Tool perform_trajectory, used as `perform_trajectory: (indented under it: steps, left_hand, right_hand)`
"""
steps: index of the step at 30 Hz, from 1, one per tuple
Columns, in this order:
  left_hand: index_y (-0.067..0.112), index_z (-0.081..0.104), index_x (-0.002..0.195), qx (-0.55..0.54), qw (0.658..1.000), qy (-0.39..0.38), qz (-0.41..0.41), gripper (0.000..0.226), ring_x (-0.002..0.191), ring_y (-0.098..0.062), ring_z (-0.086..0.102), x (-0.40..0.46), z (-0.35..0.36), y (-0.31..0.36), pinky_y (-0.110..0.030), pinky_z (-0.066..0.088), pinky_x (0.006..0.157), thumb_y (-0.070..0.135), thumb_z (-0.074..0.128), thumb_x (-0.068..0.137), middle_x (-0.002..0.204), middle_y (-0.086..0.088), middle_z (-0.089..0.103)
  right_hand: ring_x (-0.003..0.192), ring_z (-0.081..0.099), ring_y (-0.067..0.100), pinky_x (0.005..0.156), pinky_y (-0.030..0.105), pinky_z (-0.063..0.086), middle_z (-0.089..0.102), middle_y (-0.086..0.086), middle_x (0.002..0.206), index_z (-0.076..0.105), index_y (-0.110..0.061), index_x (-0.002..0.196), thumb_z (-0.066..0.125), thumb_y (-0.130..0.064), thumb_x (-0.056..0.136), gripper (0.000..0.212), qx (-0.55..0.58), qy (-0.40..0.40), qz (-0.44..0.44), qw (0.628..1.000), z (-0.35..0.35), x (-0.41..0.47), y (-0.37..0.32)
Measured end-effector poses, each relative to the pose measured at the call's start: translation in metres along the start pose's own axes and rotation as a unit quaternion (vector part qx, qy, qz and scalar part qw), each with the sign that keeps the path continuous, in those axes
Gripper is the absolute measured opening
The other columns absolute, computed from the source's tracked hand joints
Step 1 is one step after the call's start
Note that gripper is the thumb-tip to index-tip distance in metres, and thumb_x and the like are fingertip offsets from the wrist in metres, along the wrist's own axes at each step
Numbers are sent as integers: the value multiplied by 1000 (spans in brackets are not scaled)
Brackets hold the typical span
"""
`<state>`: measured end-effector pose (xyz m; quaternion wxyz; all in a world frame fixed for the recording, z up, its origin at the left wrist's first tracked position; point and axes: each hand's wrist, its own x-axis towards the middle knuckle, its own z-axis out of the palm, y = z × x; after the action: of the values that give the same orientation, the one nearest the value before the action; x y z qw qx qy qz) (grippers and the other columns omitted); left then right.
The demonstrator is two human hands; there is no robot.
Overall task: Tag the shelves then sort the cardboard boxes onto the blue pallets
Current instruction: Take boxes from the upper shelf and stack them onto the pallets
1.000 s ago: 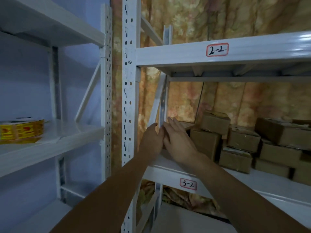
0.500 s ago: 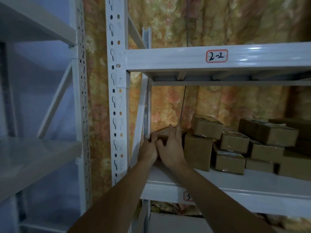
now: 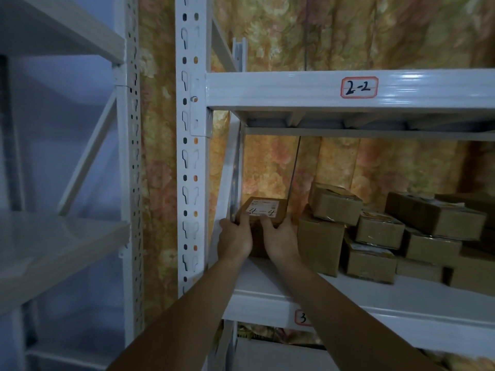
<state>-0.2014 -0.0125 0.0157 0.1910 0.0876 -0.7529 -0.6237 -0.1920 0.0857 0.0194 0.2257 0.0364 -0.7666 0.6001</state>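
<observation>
Cardboard box marked 4-4 (image 3: 263, 212) sits at the shelf's (image 3: 388, 293) left end, tight against the white upright (image 3: 235, 172). Left hand (image 3: 235, 238) and right hand (image 3: 280, 236) grip its near corners. Stacked boxes (image 3: 375, 234) crowd its right side; the 2-2 beam (image 3: 294, 89) hangs overhead, a patterned curtain (image 3: 348, 30) behind.

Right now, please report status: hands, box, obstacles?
Left hand and right hand grip box marked 4-4. Box stack close on right.
</observation>
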Motion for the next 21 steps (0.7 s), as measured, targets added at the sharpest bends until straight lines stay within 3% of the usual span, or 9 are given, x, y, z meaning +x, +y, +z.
perform_trajectory:
  steps: [3,5,8,11,13,15,18,21]
  left_hand:
    - [7,32,143,-24,999,20,13,59,96,-24,55,-2,-2,0,-36,44,78,51,39,104,114,-6,55]
    - [12,37,130,-46,998,38,25,45,93,-24,58,-6,-5,2,-34,45,75,49,41,105,115,-8,60]
    - [18,37,116,-86,994,54,40,31,88,-22,60,-14,-8,7,-33,45,68,46,44,104,108,-6,63]
    - [22,39,115,-147,986,59,58,24,92,-20,64,-18,-10,8,-36,52,76,41,48,103,106,-4,64]
    - [24,42,115,-186,978,61,71,18,98,-20,64,-20,-13,8,-32,50,78,34,49,103,110,-3,65]
    - [27,49,121,-218,971,48,90,22,107,-18,63,-20,-14,7,-30,50,84,36,51,101,113,4,65]
    - [38,57,137,-275,956,-15,103,57,122,-13,62,-19,-16,6,-40,48,107,63,60,86,128,12,68]
    - [35,68,128,-347,934,-39,75,60,118,-18,67,-19,-16,6,-48,50,106,67,69,77,121,7,74]
  right_hand:
    - [132,55,21,116,42,41,61,-1,139,46,-25,149,49,-76,71,93,9,-10,12,1000,6,4,9]
    - [129,57,19,114,41,43,63,-4,136,51,-31,146,46,-81,65,95,21,-30,8,999,5,3,8]
    - [124,59,19,110,44,45,64,-9,131,45,-47,143,51,-83,73,79,37,-33,-4,999,2,-5,0]
    - [121,59,13,108,41,47,64,-17,123,44,-52,140,58,-72,86,59,36,-23,-52,998,1,-12,-4]
    - [125,56,12,109,45,47,62,-14,131,43,-52,141,59,-74,83,64,18,-6,-86,996,3,-14,-4]
    - [131,51,11,111,45,45,55,-10,141,40,-45,148,60,-72,81,74,9,0,-118,993,4,-18,-6]
    - [136,42,9,115,44,39,44,-9,150,37,-36,153,59,-68,83,81,-7,28,-146,989,1,-26,-10]
    - [136,38,7,116,43,38,39,-9,150,33,-37,154,61,-62,86,77,-32,41,-181,982,-4,-33,-17]
